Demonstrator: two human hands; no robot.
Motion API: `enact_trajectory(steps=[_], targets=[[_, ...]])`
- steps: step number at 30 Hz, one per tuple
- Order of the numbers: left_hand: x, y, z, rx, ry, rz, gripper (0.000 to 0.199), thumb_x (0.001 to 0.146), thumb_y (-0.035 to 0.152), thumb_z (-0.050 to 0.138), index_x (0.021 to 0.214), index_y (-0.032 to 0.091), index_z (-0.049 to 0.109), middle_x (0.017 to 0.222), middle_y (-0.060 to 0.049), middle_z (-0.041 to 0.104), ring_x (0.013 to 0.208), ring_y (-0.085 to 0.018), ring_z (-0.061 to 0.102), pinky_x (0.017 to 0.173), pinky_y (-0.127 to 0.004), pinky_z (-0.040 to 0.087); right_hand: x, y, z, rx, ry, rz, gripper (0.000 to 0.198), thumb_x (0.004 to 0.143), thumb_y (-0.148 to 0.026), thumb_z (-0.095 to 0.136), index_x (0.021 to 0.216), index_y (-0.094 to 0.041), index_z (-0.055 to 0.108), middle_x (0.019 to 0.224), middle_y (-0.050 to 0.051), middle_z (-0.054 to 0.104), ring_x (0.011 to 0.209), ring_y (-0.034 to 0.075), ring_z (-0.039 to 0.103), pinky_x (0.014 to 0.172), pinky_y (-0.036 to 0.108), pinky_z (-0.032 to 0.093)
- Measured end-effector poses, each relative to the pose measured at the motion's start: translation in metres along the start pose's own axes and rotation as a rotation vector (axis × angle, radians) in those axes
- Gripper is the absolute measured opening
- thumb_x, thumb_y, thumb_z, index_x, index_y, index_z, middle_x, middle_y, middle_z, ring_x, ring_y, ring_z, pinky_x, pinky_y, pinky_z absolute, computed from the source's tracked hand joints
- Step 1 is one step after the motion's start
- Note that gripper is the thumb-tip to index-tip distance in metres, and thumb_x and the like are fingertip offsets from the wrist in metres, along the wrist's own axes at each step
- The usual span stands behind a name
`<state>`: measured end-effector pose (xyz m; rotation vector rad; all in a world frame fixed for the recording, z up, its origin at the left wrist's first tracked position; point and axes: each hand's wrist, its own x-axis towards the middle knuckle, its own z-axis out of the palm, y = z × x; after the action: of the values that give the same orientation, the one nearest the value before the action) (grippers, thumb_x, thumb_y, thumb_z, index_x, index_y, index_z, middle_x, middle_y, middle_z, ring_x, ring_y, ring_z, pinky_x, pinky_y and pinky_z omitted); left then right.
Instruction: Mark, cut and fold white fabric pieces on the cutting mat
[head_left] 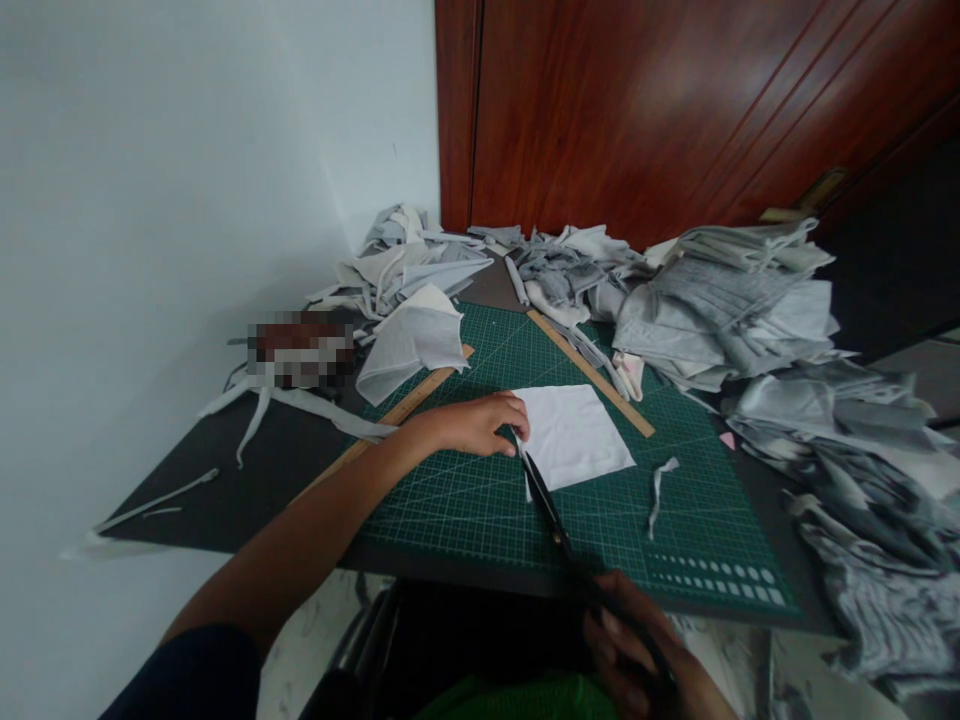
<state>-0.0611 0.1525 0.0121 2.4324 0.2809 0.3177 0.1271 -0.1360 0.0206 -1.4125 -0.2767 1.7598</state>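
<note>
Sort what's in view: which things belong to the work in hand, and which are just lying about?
In use:
black scissors, in the right hand
white cloth, held by the left hand
green cutting mat, underneath

Apparently lying about:
two wooden rulers
grey fabric heaps
twisted strip

There are two hands (pixel 487 425) (pixel 664 630), one pair of scissors (pixel 545 498), one white cloth (pixel 577 435), two rulers (pixel 591 374) (pixel 418 394), one cutting mat (pixel 465 505).

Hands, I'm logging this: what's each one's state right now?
Left hand: closed, pinching the white cloth by its edge.
Right hand: closed, holding the scissors.
</note>
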Motion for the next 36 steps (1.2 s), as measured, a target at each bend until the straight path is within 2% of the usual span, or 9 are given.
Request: enact_trajectory(steps=[4, 7, 10, 13, 18, 23, 29, 33, 36], targets=[[0.000, 0.000, 0.001, -0.013, 0.015, -0.028, 0.025, 0.078, 0.008, 0.079, 0.100, 0.018, 0.071, 0.105, -0.004, 0.065, 0.107, -0.020, 0.058, 0.099, -0.031, 0.040, 0.001, -0.003, 0.006, -0.001, 0.025, -0.002, 0.063, 0.062, -0.059, 0.090, 0.104, -0.025, 0.057, 0.066, -0.010, 0.054, 0.041, 0.001, 0.035, 0.037, 0.013, 0.022], [0.003, -0.006, 0.002, -0.095, 0.041, -0.043, 0.018, 0.086, 0.009, 0.071, 0.101, 0.018, 0.072, 0.106, -0.005, 0.067, 0.106, -0.018, 0.060, 0.098, -0.031, 0.042, 0.004, -0.003, 0.008, -0.009, -0.005, -0.032, 0.059, 0.066, -0.059, 0.087, 0.103, -0.025, 0.057, 0.067, -0.010, 0.053, 0.042, 0.002, 0.036, 0.035, 0.013, 0.024], [0.005, -0.013, 0.003, -0.084, 0.143, -0.070, 0.019, 0.091, 0.007, 0.062, 0.102, 0.019, 0.073, 0.102, -0.005, 0.069, 0.103, -0.017, 0.060, 0.096, -0.032, 0.044, 0.008, 0.000, 0.007, -0.021, -0.024, -0.060, 0.056, 0.070, -0.061, 0.084, 0.104, -0.026, 0.056, 0.069, -0.009, 0.054, 0.042, 0.003, 0.036, 0.034, 0.013, 0.026], [0.005, -0.016, 0.004, -0.020, 0.212, -0.046, 0.014, 0.088, 0.010, 0.068, 0.098, 0.018, 0.075, 0.106, -0.006, 0.067, 0.105, -0.019, 0.057, 0.098, -0.033, 0.042, 0.011, 0.002, 0.005, -0.033, -0.047, -0.081, 0.054, 0.072, -0.060, 0.083, 0.105, -0.026, 0.056, 0.069, -0.009, 0.054, 0.042, 0.003, 0.035, 0.033, 0.013, 0.027], [0.004, -0.018, 0.006, -0.019, 0.164, -0.020, 0.011, 0.088, 0.011, 0.069, 0.090, 0.019, 0.076, 0.104, -0.006, 0.067, 0.103, -0.018, 0.056, 0.097, -0.033, 0.041, 0.013, 0.001, 0.008, -0.035, -0.034, -0.087, 0.052, 0.074, -0.058, 0.083, 0.103, -0.025, 0.056, 0.069, -0.009, 0.054, 0.041, 0.003, 0.037, 0.033, 0.013, 0.029], [0.002, -0.013, 0.000, -0.022, 0.104, -0.013, 0.008, 0.083, 0.012, 0.075, 0.088, 0.018, 0.076, 0.109, -0.006, 0.067, 0.107, -0.020, 0.055, 0.100, -0.034, 0.038, 0.010, -0.004, 0.013, -0.011, -0.011, -0.051, 0.061, 0.066, -0.061, 0.087, 0.105, -0.026, 0.056, 0.067, -0.010, 0.054, 0.041, 0.002, 0.038, 0.033, 0.012, 0.028], [0.000, 0.002, -0.003, 0.035, 0.053, -0.055, 0.018, 0.073, 0.013, 0.084, 0.084, 0.019, 0.071, 0.109, -0.004, 0.065, 0.109, -0.021, 0.051, 0.099, -0.032, 0.036, 0.009, -0.003, 0.009, 0.015, -0.047, -0.049, 0.056, 0.068, -0.058, 0.087, 0.101, -0.024, 0.058, 0.068, -0.009, 0.056, 0.041, 0.002, 0.038, 0.034, 0.012, 0.028], [0.004, 0.003, 0.002, 0.032, 0.080, -0.042, 0.012, 0.080, 0.010, 0.077, 0.076, 0.019, 0.069, 0.098, -0.003, 0.065, 0.101, -0.019, 0.053, 0.096, -0.031, 0.036, 0.009, 0.001, 0.005, 0.019, -0.034, -0.037, 0.060, 0.067, -0.059, 0.088, 0.106, -0.025, 0.057, 0.067, -0.009, 0.057, 0.040, 0.001, 0.039, 0.035, 0.012, 0.026], [0.006, 0.002, 0.003, 0.022, 0.064, 0.006, 0.017, 0.086, 0.008, 0.068, 0.073, 0.019, 0.067, 0.088, -0.002, 0.064, 0.095, -0.018, 0.053, 0.093, -0.031, 0.037, 0.008, 0.003, 0.004, -0.008, -0.019, -0.044, 0.063, 0.066, -0.061, 0.087, 0.107, -0.026, 0.055, 0.068, -0.009, 0.058, 0.040, 0.001, 0.038, 0.036, 0.012, 0.028]])
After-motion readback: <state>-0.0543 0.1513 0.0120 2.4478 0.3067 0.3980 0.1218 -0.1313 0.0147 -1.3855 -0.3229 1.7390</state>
